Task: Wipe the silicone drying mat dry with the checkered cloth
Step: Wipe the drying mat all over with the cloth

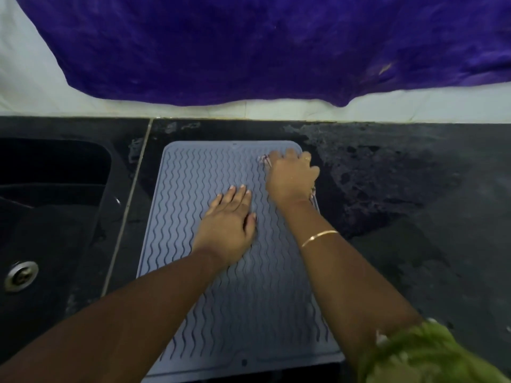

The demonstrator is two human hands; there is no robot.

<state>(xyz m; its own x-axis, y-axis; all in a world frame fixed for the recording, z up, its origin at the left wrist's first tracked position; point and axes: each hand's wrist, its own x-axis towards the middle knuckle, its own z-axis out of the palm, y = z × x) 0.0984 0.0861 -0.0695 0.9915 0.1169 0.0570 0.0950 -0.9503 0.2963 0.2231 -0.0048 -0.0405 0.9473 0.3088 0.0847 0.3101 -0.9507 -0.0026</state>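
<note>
A person's right hand presses the checkered cloth, its grip closed over the bunched fabric, at the far right corner of the silicone drying mat on the dark bench; just nearer, the left hand lies flat, fingers spread, grasping nothing.

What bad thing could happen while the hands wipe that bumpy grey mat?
1. The counter beside the mat looks wet and splotchy, so the cloth under the right hand might soak that up and smear it back.
2. The mat's near edge seems to hang over the counter's front; if the left hand lifts, the mat might slide.
3. The cloth is bunched small, so it may skip the wavy grooves.
</note>
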